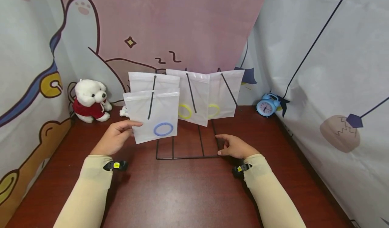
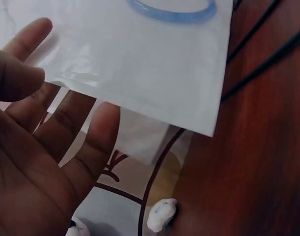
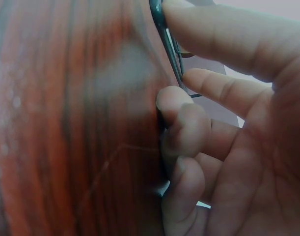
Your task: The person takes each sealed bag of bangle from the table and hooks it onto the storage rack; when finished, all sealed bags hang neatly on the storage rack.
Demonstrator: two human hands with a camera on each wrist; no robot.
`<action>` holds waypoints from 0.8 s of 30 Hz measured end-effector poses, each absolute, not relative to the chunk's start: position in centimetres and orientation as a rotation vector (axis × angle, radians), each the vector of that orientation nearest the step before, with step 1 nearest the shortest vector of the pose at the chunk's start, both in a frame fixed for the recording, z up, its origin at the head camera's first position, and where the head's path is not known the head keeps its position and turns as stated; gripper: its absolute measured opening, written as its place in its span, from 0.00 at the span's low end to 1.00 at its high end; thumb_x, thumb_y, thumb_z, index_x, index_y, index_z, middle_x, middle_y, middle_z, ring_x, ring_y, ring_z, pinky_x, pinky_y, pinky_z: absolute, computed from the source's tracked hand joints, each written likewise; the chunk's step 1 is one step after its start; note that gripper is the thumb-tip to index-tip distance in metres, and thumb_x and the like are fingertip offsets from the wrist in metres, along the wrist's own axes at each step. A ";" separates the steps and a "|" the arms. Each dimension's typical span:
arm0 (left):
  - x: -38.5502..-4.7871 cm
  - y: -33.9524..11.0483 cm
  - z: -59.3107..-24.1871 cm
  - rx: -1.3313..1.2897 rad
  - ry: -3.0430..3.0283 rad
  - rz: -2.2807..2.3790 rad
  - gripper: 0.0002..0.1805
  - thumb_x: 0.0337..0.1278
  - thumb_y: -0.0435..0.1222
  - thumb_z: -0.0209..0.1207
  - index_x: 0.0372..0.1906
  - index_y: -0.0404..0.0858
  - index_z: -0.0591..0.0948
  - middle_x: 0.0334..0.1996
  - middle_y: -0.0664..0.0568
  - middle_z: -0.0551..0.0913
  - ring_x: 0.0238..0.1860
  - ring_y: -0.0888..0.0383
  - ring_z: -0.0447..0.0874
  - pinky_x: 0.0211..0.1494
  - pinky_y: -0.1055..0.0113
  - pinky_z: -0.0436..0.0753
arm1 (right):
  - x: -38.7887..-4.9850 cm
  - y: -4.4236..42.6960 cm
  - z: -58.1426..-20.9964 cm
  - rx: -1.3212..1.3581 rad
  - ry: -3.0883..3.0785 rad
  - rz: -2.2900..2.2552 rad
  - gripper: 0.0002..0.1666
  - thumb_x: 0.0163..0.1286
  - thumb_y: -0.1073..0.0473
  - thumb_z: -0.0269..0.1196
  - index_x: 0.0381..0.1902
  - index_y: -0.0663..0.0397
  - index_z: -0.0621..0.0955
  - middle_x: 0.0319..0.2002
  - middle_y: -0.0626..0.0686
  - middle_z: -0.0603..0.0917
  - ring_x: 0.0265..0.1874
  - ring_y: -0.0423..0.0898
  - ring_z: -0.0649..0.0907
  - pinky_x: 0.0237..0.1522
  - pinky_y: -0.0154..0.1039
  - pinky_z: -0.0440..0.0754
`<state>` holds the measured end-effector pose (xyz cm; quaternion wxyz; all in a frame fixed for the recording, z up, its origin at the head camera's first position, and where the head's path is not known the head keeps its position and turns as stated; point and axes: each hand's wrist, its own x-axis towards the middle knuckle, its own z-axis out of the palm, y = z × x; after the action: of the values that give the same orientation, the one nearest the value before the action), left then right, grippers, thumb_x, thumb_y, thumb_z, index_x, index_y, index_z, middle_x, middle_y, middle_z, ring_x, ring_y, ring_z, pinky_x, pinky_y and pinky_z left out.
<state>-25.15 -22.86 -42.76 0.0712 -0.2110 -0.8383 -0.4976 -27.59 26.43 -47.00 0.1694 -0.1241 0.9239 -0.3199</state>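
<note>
A white zip-top bag (image 1: 143, 133), marked with a blue ring (image 1: 163, 135), hangs by its upper part from a prong of the black wire rack (image 1: 182, 158). My left hand (image 1: 113, 138) is at the bag's left edge. In the left wrist view, index finger and thumb (image 2: 19, 83) lie over its front side, while the other fingers reach to its edge, their tips partly hidden. My right hand (image 1: 238, 147) holds the rack's front right corner, thumb and index finger on the bar (image 3: 169, 49), the other fingers curled near the tabletop.
Behind the front bag hangs another white bag (image 1: 141, 79). Two bags with yellow rings, a middle bag (image 1: 191, 89) and a right bag (image 1: 226, 89), hang on other prongs. A plush dog (image 1: 89, 100) sits left; a blue alarm clock (image 1: 267, 105) stands right. Printed cloth walls surround the table.
</note>
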 end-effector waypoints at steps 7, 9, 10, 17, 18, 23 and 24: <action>-26.0 -22.9 -44.2 -0.725 -2.580 -1.531 0.20 0.74 0.23 0.52 0.57 0.41 0.89 0.58 0.47 0.87 0.52 0.62 0.79 0.50 0.75 0.79 | -27.6 26.4 -47.0 -0.347 2.634 -0.901 0.44 0.67 0.57 0.76 0.78 0.47 0.72 0.27 0.51 0.80 0.26 0.46 0.77 0.28 0.40 0.75; -26.1 -22.9 -44.5 -0.733 -2.597 -1.540 0.20 0.74 0.23 0.52 0.57 0.41 0.89 0.54 0.46 0.88 0.47 0.60 0.77 0.45 0.73 0.79 | -27.6 26.4 -47.0 -0.348 2.635 -0.899 0.44 0.67 0.56 0.76 0.78 0.46 0.72 0.26 0.51 0.80 0.26 0.46 0.77 0.28 0.40 0.74; -26.1 -22.9 -44.7 -0.728 -2.607 -1.543 0.20 0.74 0.24 0.53 0.58 0.41 0.89 0.50 0.45 0.88 0.42 0.59 0.76 0.42 0.71 0.78 | -27.6 26.4 -47.0 -0.348 2.636 -0.899 0.44 0.67 0.56 0.76 0.78 0.47 0.72 0.26 0.51 0.80 0.26 0.46 0.76 0.28 0.40 0.74; -26.2 -22.4 -45.0 -0.673 -2.619 -1.580 0.21 0.73 0.23 0.52 0.61 0.41 0.86 0.24 0.43 0.76 0.20 0.48 0.73 0.26 0.63 0.80 | -27.5 26.4 -46.9 -0.365 2.629 -0.899 0.44 0.67 0.56 0.76 0.78 0.49 0.71 0.25 0.51 0.79 0.25 0.45 0.76 0.27 0.39 0.74; -26.2 -22.3 -45.0 -0.664 -2.613 -1.594 0.21 0.73 0.23 0.52 0.62 0.40 0.85 0.24 0.43 0.77 0.21 0.46 0.74 0.27 0.62 0.82 | -27.5 26.4 -46.9 -0.362 2.629 -0.904 0.44 0.67 0.56 0.76 0.78 0.49 0.71 0.25 0.51 0.79 0.25 0.45 0.76 0.28 0.39 0.74; -26.2 -22.0 -45.0 -0.607 -2.592 -1.644 0.23 0.73 0.23 0.52 0.66 0.39 0.82 0.27 0.39 0.79 0.26 0.48 0.80 0.33 0.61 0.86 | -27.5 26.4 -46.9 -0.365 2.626 -0.922 0.44 0.67 0.57 0.76 0.78 0.49 0.71 0.25 0.50 0.79 0.25 0.45 0.76 0.27 0.40 0.74; -26.1 -22.0 -45.1 -0.592 -2.591 -1.638 0.23 0.73 0.23 0.52 0.67 0.39 0.81 0.28 0.39 0.79 0.27 0.48 0.80 0.33 0.62 0.86 | -27.5 26.5 -47.0 -0.361 2.624 -0.923 0.44 0.66 0.57 0.76 0.78 0.49 0.71 0.24 0.50 0.79 0.24 0.45 0.76 0.27 0.40 0.74</action>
<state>-26.15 -22.00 -45.05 0.0098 -0.1898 -0.8298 -0.5247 -27.54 26.46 -46.97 0.1674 -0.1270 0.9222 -0.3245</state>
